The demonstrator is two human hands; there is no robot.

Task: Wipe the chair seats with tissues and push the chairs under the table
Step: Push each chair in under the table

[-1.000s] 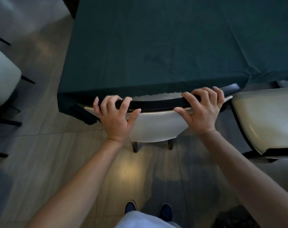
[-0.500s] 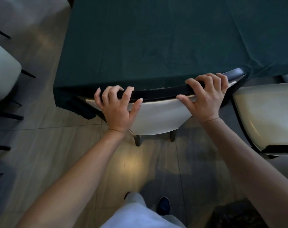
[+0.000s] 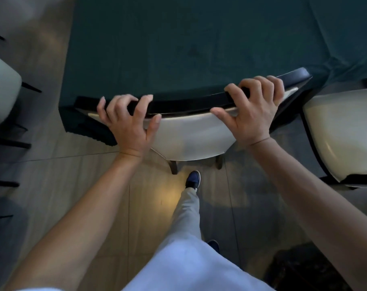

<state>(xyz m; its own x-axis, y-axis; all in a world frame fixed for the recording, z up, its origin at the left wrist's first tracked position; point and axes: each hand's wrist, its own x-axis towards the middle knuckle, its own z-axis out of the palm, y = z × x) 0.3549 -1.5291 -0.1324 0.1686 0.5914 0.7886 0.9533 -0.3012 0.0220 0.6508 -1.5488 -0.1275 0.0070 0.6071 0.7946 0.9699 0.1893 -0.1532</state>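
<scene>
A chair [image 3: 191, 139] with a white padded back and a black top rail stands right against the table [image 3: 178, 49], which is covered by a dark green cloth. Its seat is hidden under the table. My left hand [image 3: 128, 122] grips the left part of the black rail, fingers curled over the top and thumb on the white back. My right hand [image 3: 254, 108] grips the right part of the rail the same way. No tissue shows in view.
A second white chair [image 3: 344, 135] stands at the right, out from the table. Another pale chair [image 3: 2, 95] with dark legs is at the left edge. My leg and blue shoe [image 3: 192, 179] step forward on the tiled floor behind the chair. A dark object [image 3: 304, 267] lies bottom right.
Both hands have stayed on the rail while the chair slid forward until its seat went out of sight under the table. My right foot has stepped forward towards the chair legs.
</scene>
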